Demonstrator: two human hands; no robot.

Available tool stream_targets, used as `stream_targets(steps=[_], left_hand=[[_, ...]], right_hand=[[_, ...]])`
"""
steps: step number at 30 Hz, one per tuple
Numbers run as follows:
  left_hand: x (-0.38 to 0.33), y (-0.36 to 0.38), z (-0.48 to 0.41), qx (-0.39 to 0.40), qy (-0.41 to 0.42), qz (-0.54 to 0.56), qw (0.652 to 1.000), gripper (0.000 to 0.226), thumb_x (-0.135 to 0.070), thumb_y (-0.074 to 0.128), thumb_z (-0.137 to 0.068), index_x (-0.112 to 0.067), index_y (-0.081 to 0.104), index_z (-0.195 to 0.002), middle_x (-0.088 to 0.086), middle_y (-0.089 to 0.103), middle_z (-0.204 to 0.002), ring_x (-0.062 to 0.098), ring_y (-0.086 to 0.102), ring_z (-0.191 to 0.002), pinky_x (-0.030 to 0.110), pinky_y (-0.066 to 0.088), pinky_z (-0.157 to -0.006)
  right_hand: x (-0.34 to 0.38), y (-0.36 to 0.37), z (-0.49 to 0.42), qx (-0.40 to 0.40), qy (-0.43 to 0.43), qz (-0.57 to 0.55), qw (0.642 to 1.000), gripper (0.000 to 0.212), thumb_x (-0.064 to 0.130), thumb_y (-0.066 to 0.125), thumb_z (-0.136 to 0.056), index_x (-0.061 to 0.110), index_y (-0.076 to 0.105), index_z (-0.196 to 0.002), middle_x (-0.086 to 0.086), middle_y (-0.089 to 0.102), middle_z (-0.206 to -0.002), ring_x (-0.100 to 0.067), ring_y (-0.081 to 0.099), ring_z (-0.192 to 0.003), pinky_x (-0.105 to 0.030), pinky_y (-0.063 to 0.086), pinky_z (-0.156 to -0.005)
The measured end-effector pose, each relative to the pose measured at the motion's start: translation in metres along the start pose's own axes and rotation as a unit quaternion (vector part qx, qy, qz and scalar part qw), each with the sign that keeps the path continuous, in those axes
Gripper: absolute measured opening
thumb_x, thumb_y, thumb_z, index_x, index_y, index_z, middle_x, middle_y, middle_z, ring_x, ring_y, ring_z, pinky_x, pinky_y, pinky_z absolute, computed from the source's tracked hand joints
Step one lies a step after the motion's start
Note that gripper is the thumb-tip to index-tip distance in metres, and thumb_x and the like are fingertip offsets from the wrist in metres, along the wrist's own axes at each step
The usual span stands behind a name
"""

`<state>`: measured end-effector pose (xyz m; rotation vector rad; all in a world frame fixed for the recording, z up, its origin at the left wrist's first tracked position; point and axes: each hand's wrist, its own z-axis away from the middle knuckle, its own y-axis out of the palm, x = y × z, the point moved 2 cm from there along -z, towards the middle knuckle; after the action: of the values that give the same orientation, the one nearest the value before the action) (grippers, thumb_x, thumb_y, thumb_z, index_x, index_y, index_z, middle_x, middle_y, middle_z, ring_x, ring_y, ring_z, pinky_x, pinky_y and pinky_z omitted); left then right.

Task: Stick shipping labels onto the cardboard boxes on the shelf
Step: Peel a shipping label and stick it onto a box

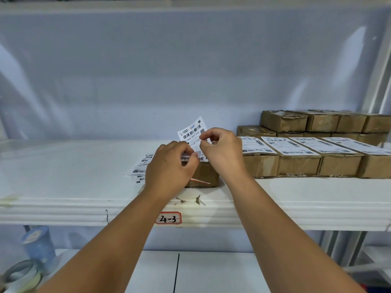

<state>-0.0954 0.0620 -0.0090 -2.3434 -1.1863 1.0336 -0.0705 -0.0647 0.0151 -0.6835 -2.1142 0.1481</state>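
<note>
Fingers (pixel 191 157) of left hand (pixel 169 169) and right hand (pixel 222 152) pinching label (pixel 191 129) edges over box (pixel 206 174) near shelf (pixel 63 205) lip; room leftward, labelled boxes (pixel 300 159) right.

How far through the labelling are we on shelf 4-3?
Done: the four front-row boxes on the right carry labels on top. In hand: the left hand and right hand both pinch a shipping label above the lone box; it is not yet stuck down. Left: that box, the loose labels beside it, perhaps the rear boxes, whose tops are unclear.
</note>
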Motion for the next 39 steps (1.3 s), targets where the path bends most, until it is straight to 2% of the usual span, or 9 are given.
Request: stream_targets(steps=[4,7,10,14,21,28,31,33,39], left_hand=[[0.0009,0.0007,-0.0002,-0.004,0.008,0.002,1.0,0.015,-0.032,0.051,-0.088,-0.023,0.062,-0.086,-0.012,0.06,-0.093,0.014,0.049,-0.096,0.034,0.045,-0.078],[0.0005,0.0009,-0.0001,-0.008,0.008,-0.006,1.0,0.015,-0.031,0.051,-0.088,-0.023,0.063,-0.086,-0.011,0.06,-0.091,0.014,0.048,-0.094,0.033,0.045,-0.076],[-0.0002,0.0002,-0.0006,-0.012,0.008,-0.012,1.0,0.015,-0.032,0.051,-0.088,-0.023,0.062,-0.083,-0.011,0.059,-0.087,0.014,0.047,-0.091,0.032,0.044,-0.072],[0.0008,0.0009,-0.0005,-0.008,0.01,-0.014,1.0,0.015,-0.032,0.05,-0.087,-0.024,0.06,-0.082,-0.012,0.057,-0.085,0.013,0.047,-0.091,0.031,0.043,-0.071],[0.0019,0.0023,-0.0014,-0.013,0.009,-0.005,1.0,0.021,-0.036,0.045,-0.091,-0.025,0.058,-0.079,-0.012,0.056,-0.079,0.014,0.048,-0.087,0.03,0.038,-0.066],[0.0024,0.0027,-0.0018,-0.023,0.013,-0.004,1.0,0.015,-0.03,0.048,-0.09,-0.027,0.057,-0.079,-0.01,0.059,-0.082,0.016,0.05,-0.088,0.031,0.041,-0.069],[0.0034,0.0025,-0.0018,-0.028,0.009,0.009,1.0,0.01,-0.028,0.049,-0.089,-0.027,0.059,-0.093,-0.009,0.058,-0.098,0.015,0.053,-0.095,0.033,0.045,-0.073],[0.0041,0.0021,-0.0019,-0.028,0.003,0.015,0.999,0.019,-0.027,0.05,-0.089,-0.027,0.055,-0.107,-0.008,0.054,-0.112,0.015,0.055,-0.101,0.036,0.049,-0.077],[0.0066,0.003,-0.0048,-0.004,-0.02,-0.001,1.0,0.039,-0.031,0.051,-0.088,-0.025,0.041,-0.125,-0.004,0.046,-0.129,0.016,0.056,-0.107,0.035,0.049,-0.079]], right_hand=[[0.003,0.0009,0.0017,-0.012,-0.023,0.03,0.999,0.016,0.015,0.058,-0.084,0.016,0.073,-0.092,0.003,0.063,-0.081,-0.017,0.055,-0.078,-0.026,0.044,-0.075],[0.0034,0.0047,0.0019,-0.036,-0.05,0.061,0.996,0.017,0.016,0.057,-0.086,0.014,0.073,-0.091,-0.006,0.07,-0.092,-0.022,0.061,-0.087,-0.032,0.046,-0.085],[0.0017,0.0065,0.0021,-0.052,-0.068,0.093,0.992,0.02,0.017,0.054,-0.086,0.014,0.074,-0.09,-0.007,0.07,-0.093,-0.024,0.061,-0.089,-0.031,0.044,-0.083],[-0.0008,0.0067,0.0019,-0.055,-0.071,0.106,0.99,0.021,0.016,0.053,-0.087,0.012,0.073,-0.086,-0.009,0.07,-0.09,-0.028,0.059,-0.089,-0.035,0.044,-0.085],[-0.0047,0.0036,0.0007,0.048,0.036,0.047,0.997,0.021,0.021,0.051,-0.088,0.017,0.066,-0.075,0.002,0.062,-0.077,-0.018,0.053,-0.078,-0.023,0.034,-0.067],[-0.0033,0.0025,0.001,0.034,0.055,0.014,0.998,0.021,0.019,0.051,-0.087,0.018,0.068,-0.074,0.002,0.065,-0.075,-0.018,0.056,-0.079,-0.022,0.036,-0.067],[-0.0013,0.0002,0.0012,0.034,0.052,-0.017,0.998,0.023,0.013,0.051,-0.087,0.021,0.072,-0.084,0.011,0.065,-0.077,-0.013,0.059,-0.079,-0.02,0.04,-0.07],[-0.0016,0.0005,0.0004,0.038,0.052,-0.033,0.997,0.024,0.011,0.052,-0.087,0.025,0.071,-0.082,0.017,0.06,-0.075,-0.011,0.059,-0.077,-0.019,0.041,-0.073],[-0.0007,0.0022,-0.0009,0.033,0.026,-0.071,0.997,0.026,0.01,0.057,-0.087,0.03,0.071,-0.079,0.015,0.067,-0.084,-0.005,0.062,-0.084,-0.02,0.048,-0.082]])
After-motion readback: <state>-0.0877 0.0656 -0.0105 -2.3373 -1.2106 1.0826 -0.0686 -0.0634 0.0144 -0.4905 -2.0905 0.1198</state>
